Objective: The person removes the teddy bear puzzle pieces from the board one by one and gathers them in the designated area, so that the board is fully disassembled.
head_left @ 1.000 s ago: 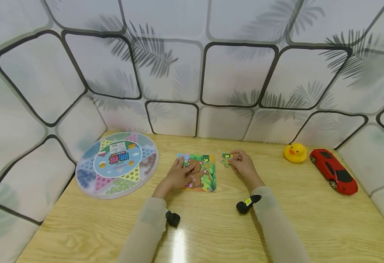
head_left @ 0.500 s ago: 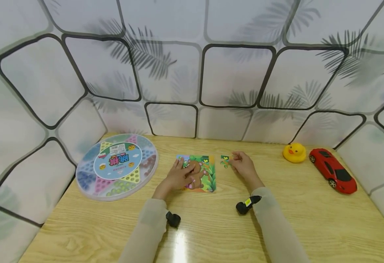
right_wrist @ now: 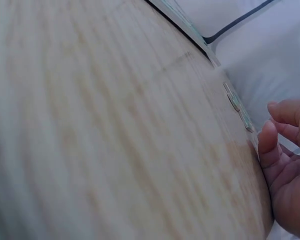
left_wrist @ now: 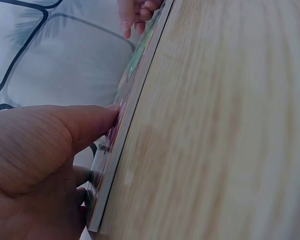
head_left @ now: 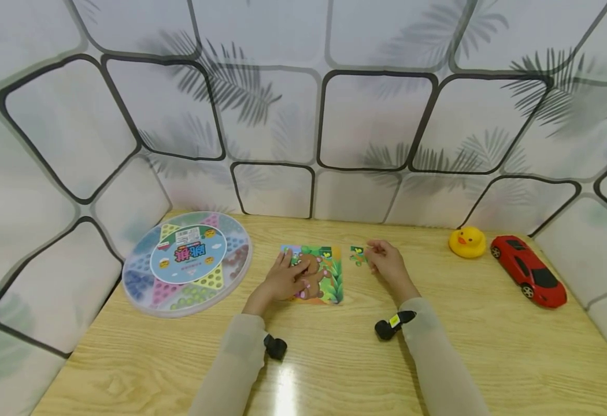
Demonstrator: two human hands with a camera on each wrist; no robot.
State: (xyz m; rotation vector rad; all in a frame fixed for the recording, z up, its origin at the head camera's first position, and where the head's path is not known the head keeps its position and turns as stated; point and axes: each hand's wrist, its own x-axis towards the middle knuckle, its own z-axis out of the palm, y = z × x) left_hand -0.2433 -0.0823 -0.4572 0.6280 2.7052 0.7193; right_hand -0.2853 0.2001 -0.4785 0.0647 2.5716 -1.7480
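A jigsaw puzzle (head_left: 324, 283) with a brown bear on a green, leafy ground lies flat on the wooden table. My left hand (head_left: 285, 278) rests on its left part with the fingers spread, covering some of the picture. In the left wrist view, the thumb of the left hand (left_wrist: 50, 135) lies on the puzzle board (left_wrist: 132, 95) near its edge. A loose puzzle piece (head_left: 357, 255) lies just right of the board. Beside that piece is my right hand (head_left: 387, 266), its fingers loosely bent. The right wrist view shows a small gap between the fingertips and the puzzle piece (right_wrist: 238, 107).
A round Chinese checkers set (head_left: 186, 263) lies on the left of the table. A yellow rubber duck (head_left: 467, 242) and a red toy car (head_left: 527, 271) stand at the right. Patterned padded walls (head_left: 272, 190) close off the back and sides.
My right hand's fingertips, at the loose piece a second ago, have drawn slightly right, off it. The piece stays on the table. The left hand keeps its place on the puzzle.
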